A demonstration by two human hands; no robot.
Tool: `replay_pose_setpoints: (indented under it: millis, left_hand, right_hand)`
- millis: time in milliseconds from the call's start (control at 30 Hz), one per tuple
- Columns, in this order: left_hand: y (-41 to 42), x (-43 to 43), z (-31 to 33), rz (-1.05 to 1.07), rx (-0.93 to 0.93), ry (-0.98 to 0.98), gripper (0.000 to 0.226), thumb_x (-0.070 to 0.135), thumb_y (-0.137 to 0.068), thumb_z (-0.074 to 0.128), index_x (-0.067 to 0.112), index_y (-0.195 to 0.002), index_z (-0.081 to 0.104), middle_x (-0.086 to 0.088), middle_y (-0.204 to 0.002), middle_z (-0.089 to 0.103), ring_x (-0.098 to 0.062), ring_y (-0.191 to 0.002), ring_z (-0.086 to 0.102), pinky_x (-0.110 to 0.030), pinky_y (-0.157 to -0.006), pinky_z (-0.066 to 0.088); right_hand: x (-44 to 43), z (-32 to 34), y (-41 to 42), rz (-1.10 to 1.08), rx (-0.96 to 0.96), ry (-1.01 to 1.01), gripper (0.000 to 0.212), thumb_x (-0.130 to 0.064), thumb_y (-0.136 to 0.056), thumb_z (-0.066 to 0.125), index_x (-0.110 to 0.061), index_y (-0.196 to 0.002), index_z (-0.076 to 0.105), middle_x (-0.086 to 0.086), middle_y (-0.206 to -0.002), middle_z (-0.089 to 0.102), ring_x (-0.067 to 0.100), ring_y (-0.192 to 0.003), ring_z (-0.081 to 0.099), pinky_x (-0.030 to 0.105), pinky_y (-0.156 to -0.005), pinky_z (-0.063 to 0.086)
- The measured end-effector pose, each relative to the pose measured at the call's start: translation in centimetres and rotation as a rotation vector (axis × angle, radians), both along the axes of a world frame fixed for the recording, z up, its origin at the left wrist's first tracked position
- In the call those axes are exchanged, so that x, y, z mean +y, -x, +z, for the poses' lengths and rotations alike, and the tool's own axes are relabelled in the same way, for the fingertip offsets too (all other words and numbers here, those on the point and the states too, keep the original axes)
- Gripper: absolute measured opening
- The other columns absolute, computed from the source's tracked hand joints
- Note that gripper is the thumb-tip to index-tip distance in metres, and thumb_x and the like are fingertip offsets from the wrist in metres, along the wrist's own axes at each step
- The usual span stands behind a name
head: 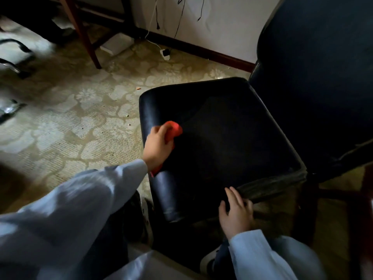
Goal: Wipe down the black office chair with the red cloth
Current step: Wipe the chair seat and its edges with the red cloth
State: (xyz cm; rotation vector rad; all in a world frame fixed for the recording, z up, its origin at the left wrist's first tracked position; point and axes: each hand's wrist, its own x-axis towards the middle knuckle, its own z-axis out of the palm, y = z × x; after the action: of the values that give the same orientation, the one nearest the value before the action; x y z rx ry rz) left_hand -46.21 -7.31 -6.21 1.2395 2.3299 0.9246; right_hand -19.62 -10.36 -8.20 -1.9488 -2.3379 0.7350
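The red cloth [175,127] in the left grip [158,147] looks soft, matt. The chair seat [222,128] under it is smooth, faintly glossy leather-like upholstery; beside the right grip [236,214] its edge [272,185] is frayed, rough.

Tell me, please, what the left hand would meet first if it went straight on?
Likely the backrest: the left hand, gripping the cloth, points across the seat toward it, though depth is unclear.
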Motion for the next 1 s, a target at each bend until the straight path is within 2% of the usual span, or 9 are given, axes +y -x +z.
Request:
replay_pose_setpoints:
  millis: [100,200,300,400,633,733,800,900,1000]
  left_hand:
    - [2.5,3.8,-0.1,0.058,0.045,-0.106,0.049,0.011,-0.080,0.062,0.013,-0.127,0.053,-0.017,-0.124,0.047,-0.035,-0.113,0.049,-0.036,-0.100,0.038]
    - [3.8,7.5,-0.3,0.052,0.105,-0.022,0.053,0.025,-0.082,0.062,0.013,-0.131,0.048,-0.014,-0.131,0.043,-0.034,-0.120,0.041,-0.038,-0.100,0.036]
    - [3.6,9.6,-1.1,-0.102,0.424,0.247,0.047,0.045,-0.091,0.046,0.025,-0.133,0.047,-0.009,-0.131,0.051,-0.032,-0.119,0.043,-0.042,-0.096,0.031]
    - [4.0,10.3,-0.9,-0.292,0.679,0.301,0.045,0.049,-0.095,0.038,0.024,-0.131,0.049,-0.006,-0.125,0.058,-0.030,-0.112,0.052,-0.039,-0.090,0.034]
    - [7.9,11.3,3.5,-0.076,0.712,0.064,0.039,0.042,-0.095,0.046,0.017,-0.123,0.057,-0.019,-0.114,0.053,-0.039,-0.090,0.058,-0.041,-0.075,0.040]
    - [5.9,11.1,3.6,-0.249,0.711,0.128,0.037,0.038,-0.093,0.049,0.022,-0.126,0.055,-0.015,-0.117,0.053,-0.037,-0.095,0.059,-0.040,-0.075,0.041]
    - [3.5,10.2,2.7,-0.411,0.651,0.276,0.043,0.048,-0.089,0.050,0.028,-0.126,0.054,-0.009,-0.120,0.057,-0.034,-0.100,0.060,-0.036,-0.075,0.043]
    - [1.7,9.5,2.0,-0.437,0.555,0.239,0.059,0.068,-0.076,0.033,0.032,-0.110,0.064,-0.002,-0.111,0.063,-0.028,-0.104,0.058,-0.033,-0.085,0.040]
    - [2.1,10.5,2.0,-0.433,0.550,0.130,0.074,0.066,-0.066,0.016,0.031,-0.110,0.065,0.001,-0.120,0.059,-0.025,-0.114,0.049,-0.035,-0.092,0.033]
  right_hand:
    - [1.8,0.2,0.0,0.018,-0.021,-0.011,0.045,-0.032,-0.097,0.040,-0.029,-0.141,0.037,-0.010,-0.149,0.032,0.018,-0.133,0.029,0.033,-0.106,0.031]
    - [3.8,0.5,0.2,0.037,-0.008,-0.020,0.043,-0.029,-0.098,0.039,-0.027,-0.141,0.037,-0.009,-0.147,0.035,0.015,-0.134,0.028,0.032,-0.108,0.026]
    - [6.1,0.8,0.5,0.051,-0.012,-0.069,0.043,-0.026,-0.097,0.041,-0.025,-0.139,0.041,-0.007,-0.144,0.040,0.016,-0.133,0.031,0.032,-0.108,0.026]
    - [8.4,1.0,1.2,0.065,-0.001,-0.102,0.042,-0.022,-0.095,0.045,-0.022,-0.137,0.045,-0.003,-0.142,0.045,0.019,-0.131,0.035,0.035,-0.108,0.030]
    - [12.5,0.2,3.1,0.133,0.021,-0.165,0.039,-0.016,-0.092,0.049,-0.015,-0.131,0.053,0.001,-0.135,0.052,0.023,-0.125,0.043,0.036,-0.103,0.033]
    - [13.2,-0.3,3.5,0.134,0.014,-0.180,0.038,-0.015,-0.091,0.051,-0.013,-0.129,0.055,0.002,-0.133,0.053,0.024,-0.124,0.043,0.037,-0.101,0.033]
    - [13.4,-0.7,3.6,0.139,0.005,-0.205,0.038,-0.014,-0.088,0.054,-0.012,-0.126,0.057,0.004,-0.131,0.055,0.026,-0.120,0.046,0.038,-0.098,0.035]
    - [13.7,-1.3,3.4,0.170,0.014,-0.261,0.037,-0.009,-0.083,0.060,-0.009,-0.119,0.062,0.007,-0.123,0.060,0.031,-0.113,0.051,0.042,-0.092,0.040]
    - [13.9,-2.1,3.3,0.175,0.034,-0.350,0.033,-0.007,-0.077,0.065,-0.007,-0.110,0.066,0.010,-0.112,0.065,0.034,-0.102,0.057,0.045,-0.084,0.046]
